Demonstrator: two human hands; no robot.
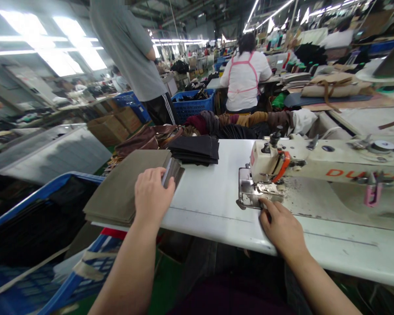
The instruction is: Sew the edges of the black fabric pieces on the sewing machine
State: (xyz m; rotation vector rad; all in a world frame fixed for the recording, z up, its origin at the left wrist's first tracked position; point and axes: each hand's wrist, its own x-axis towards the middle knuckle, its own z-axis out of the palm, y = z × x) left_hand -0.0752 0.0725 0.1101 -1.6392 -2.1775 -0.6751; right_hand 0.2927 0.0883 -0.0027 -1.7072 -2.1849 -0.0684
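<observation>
Nearest, at the lower left, a blue plastic crate (52, 186) stands below the edge of the white tabletop (210, 197). The person's left hand (152, 192) lies palm down on a stack of olive-brown flat cut pieces (118, 192), which sits on the left end of the tabletop and juts a little over the crate. Its fingers are bent over the stack's far right corner and grip the top pieces there. The right hand (282, 227) rests on the tabletop with loose, open fingers and holds nothing; one fingertip touches the steel plate (249, 192) under the head of the cream sewing machine (272, 159). Pink thread snips (371, 192) lie on the machine bed, well to the right.

Further back, a stack of black fabric pieces (195, 149) sits just beyond the olive-brown one, next to a heap of brown leather (144, 138). Beyond the tabletop a blue basket (193, 105) stands on the floor between a standing person in a grey shirt (131, 48) and a seated person in a white top with pink straps (244, 78), both turned away
</observation>
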